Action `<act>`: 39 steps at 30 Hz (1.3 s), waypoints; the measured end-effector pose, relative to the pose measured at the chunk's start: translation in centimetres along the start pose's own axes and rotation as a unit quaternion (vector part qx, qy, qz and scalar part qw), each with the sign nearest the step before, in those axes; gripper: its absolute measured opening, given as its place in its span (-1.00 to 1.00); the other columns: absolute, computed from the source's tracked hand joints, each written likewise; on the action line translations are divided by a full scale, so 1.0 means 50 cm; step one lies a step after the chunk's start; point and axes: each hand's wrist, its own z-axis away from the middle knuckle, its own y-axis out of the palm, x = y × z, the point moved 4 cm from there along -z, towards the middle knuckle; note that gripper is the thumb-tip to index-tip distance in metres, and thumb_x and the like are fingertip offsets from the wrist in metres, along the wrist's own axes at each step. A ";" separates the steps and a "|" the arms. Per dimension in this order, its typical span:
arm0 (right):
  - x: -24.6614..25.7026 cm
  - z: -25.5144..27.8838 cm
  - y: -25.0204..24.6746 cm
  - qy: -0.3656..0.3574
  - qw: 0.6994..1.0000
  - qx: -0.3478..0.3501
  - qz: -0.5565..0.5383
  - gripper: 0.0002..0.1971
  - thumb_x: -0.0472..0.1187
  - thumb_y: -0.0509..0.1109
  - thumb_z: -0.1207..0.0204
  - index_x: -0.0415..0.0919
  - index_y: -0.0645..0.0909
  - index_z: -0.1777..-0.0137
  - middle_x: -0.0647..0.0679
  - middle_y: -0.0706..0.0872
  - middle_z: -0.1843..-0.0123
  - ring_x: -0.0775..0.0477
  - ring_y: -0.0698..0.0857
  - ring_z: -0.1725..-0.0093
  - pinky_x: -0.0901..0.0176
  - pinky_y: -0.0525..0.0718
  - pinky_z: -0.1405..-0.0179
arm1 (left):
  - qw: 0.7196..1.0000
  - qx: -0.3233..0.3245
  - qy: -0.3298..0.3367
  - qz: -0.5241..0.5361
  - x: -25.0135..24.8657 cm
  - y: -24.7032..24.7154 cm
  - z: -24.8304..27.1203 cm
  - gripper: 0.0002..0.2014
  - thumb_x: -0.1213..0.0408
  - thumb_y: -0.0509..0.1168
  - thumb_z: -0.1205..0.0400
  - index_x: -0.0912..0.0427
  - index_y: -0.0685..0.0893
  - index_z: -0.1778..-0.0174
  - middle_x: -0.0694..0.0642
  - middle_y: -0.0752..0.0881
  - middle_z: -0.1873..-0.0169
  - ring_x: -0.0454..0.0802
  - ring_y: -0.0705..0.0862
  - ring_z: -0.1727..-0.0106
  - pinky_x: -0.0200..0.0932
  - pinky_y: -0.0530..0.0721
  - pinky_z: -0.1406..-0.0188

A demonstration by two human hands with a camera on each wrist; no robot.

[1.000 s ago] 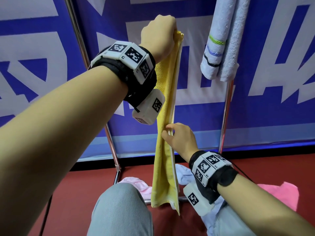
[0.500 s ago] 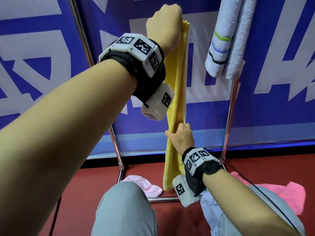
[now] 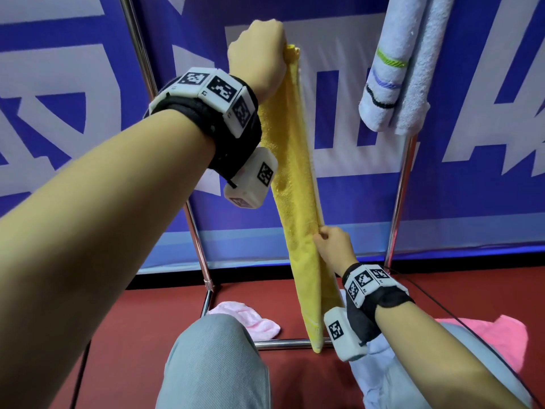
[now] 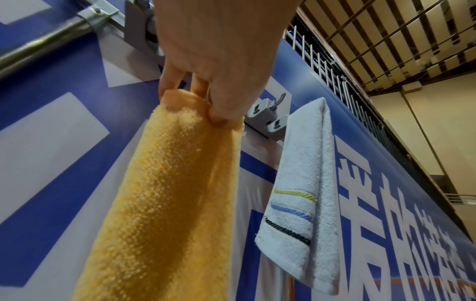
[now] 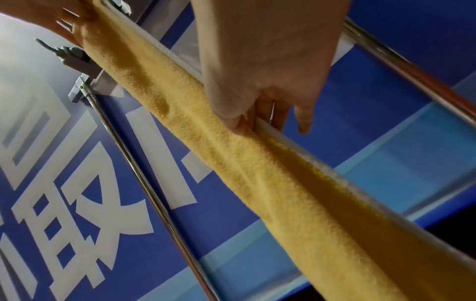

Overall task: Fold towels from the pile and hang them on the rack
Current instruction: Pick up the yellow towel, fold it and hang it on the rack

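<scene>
A yellow towel, folded lengthwise into a narrow strip, hangs taut in front of the chrome rack, w/ a blue-and-white banner behind and red floor below. Left hand grips its top end; right hand pinches its edge lower down. White striped towel hangs at right.

My left hand hides its own fingers and the top end of the yellow towel in the head view. The white striped towel runs off the top edge there, its hanging point unseen. My right forearm covers part of the pale blue cloth and the pink towel on the floor.
</scene>
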 end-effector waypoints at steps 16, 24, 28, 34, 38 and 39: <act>-0.040 0.015 0.019 -0.013 0.993 -0.116 0.003 -0.78 -0.39 0.20 -0.54 -0.37 0.70 0.13 -0.33 0.74 0.23 -0.29 0.62 0.24 0.14 0.44 0.31 | 0.999 0.015 -0.006 0.048 0.008 0.022 0.007 -0.63 0.48 0.07 -0.55 0.26 0.60 -0.23 0.26 0.60 -0.24 0.27 0.59 -0.22 0.02 0.48 -0.01; -0.048 0.028 0.041 0.009 0.986 -0.068 -0.150 -0.82 -0.44 0.28 -0.48 -0.21 0.40 0.02 -0.22 0.73 0.28 -0.14 0.61 0.25 0.25 0.39 0.30 | 0.998 0.005 -0.007 0.069 0.004 0.023 0.007 -0.63 0.50 0.06 -0.55 0.26 0.59 -0.24 0.27 0.60 -0.22 0.24 0.60 -0.21 -0.05 0.46 0.03; -0.052 0.021 0.063 0.063 0.976 -0.003 -0.208 -0.52 -0.39 0.32 -0.51 -0.23 0.30 -0.41 -0.29 0.76 0.05 -0.17 0.67 0.02 0.21 0.50 0.01 | 0.995 0.003 0.001 0.096 -0.003 0.027 0.011 -0.64 0.50 0.05 -0.56 0.25 0.61 -0.20 0.24 0.63 -0.19 0.21 0.61 -0.19 -0.09 0.44 0.07; -0.052 -0.017 0.095 0.075 0.966 0.066 -0.237 -0.26 -0.40 0.28 -0.50 -0.18 0.04 -0.64 -0.14 0.76 0.10 -0.11 0.67 0.00 0.17 0.53 -0.09 | 0.989 -0.003 0.032 0.145 -0.021 0.021 0.012 -0.66 0.49 0.05 -0.59 0.23 0.59 -0.22 0.19 0.65 -0.15 0.10 0.64 -0.15 -0.09 0.65 -0.07; -0.058 -0.024 0.103 0.068 0.970 0.060 -0.224 -0.29 -0.40 0.31 -0.50 -0.19 0.11 -0.62 -0.04 0.63 0.37 -0.01 0.59 0.24 0.21 0.52 0.12 | 0.988 -0.004 0.022 0.155 -0.017 0.015 0.011 -0.64 0.47 0.04 -0.60 0.22 0.58 -0.26 0.17 0.66 -0.16 0.08 0.64 -0.15 -0.22 0.57 0.08; -0.058 -0.022 0.105 0.064 0.972 0.060 -0.218 -0.31 -0.41 0.30 -0.50 -0.18 0.16 -0.61 -0.04 0.61 0.40 0.00 0.58 0.28 0.21 0.52 0.17 | 0.987 -0.005 0.016 0.157 -0.013 0.014 0.010 -0.64 0.45 0.04 -0.61 0.21 0.57 -0.28 0.16 0.66 -0.17 0.06 0.65 -0.16 -0.25 0.54 0.10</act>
